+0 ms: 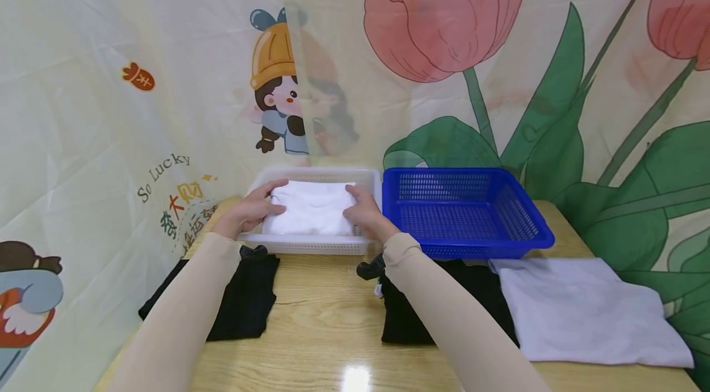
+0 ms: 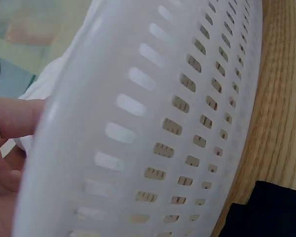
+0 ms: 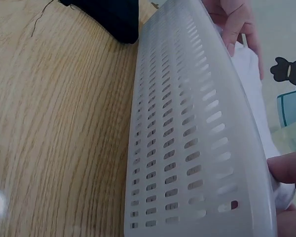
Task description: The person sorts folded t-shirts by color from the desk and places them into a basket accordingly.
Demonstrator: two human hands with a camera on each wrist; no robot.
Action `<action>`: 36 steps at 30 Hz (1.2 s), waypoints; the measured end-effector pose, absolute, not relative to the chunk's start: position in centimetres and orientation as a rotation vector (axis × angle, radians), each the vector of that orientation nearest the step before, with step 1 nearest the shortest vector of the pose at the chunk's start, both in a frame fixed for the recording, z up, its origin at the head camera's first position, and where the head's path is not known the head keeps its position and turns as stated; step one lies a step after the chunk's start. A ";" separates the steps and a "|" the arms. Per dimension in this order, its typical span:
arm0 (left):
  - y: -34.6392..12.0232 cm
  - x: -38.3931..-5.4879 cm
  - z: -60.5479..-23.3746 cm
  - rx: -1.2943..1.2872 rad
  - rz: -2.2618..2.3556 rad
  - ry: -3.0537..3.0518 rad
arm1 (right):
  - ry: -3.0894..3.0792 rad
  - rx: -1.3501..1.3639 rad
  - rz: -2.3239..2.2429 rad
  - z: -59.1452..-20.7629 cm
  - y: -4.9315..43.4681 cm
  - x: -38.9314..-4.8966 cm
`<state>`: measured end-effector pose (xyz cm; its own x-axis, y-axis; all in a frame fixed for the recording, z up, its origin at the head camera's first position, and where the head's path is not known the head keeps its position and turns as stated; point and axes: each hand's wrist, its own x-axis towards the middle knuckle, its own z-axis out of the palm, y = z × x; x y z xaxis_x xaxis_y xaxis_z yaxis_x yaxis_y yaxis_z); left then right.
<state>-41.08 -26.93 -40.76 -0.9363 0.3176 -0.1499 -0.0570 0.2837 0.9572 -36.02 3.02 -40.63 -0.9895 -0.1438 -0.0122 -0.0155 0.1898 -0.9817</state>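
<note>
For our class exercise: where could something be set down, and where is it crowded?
Bare: the table in front of the white basket, between left black cloth and right black cloth; inside the blue basket. Crowded: the white basket, where left hand and right hand hold white cloth.

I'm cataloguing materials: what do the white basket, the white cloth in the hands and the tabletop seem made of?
White basket: probably plastic, smooth and slightly glossy, with moulded slots.
White cloth: apparently soft matte fabric, from its creases; fibre unclear.
Tabletop: wood or wood-look laminate; grain shows, and a bright reflection suggests sheen.
</note>
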 end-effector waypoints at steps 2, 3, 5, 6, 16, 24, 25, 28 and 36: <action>-26.9 -41.1 -41.0 0.211 1.683 2.259 | 2.347 -0.132 -1.899 -40.6 2.8 -36.1; -26.9 -41.2 -41.1 0.198 1.684 2.262 | 2.349 -0.118 -1.886 -40.7 2.7 -36.2; -26.8 -41.2 -41.1 0.197 1.682 2.273 | 2.352 -0.101 -1.872 -40.7 2.6 -36.4; -26.7 -41.2 -41.2 0.200 1.683 2.278 | 2.361 -0.097 -1.861 -40.8 2.6 -36.6; -26.5 -42.1 -41.6 0.167 1.693 2.373 | 2.377 -0.103 -1.881 -42.0 2.1 -38.3; -26.7 -42.3 -41.9 0.106 1.601 2.439 | 2.416 -0.054 -1.857 -42.7 1.7 -39.4; -26.8 -42.4 -42.0 0.099 1.580 2.451 | 2.415 -0.048 -1.849 -42.7 1.7 -39.5; -26.9 -42.6 -42.1 0.105 1.538 2.455 | 2.408 -0.040 -1.841 -42.8 1.6 -39.5; -26.7 -42.7 -42.2 0.071 1.535 2.379 | 2.369 -0.104 -1.834 -42.3 1.8 -38.8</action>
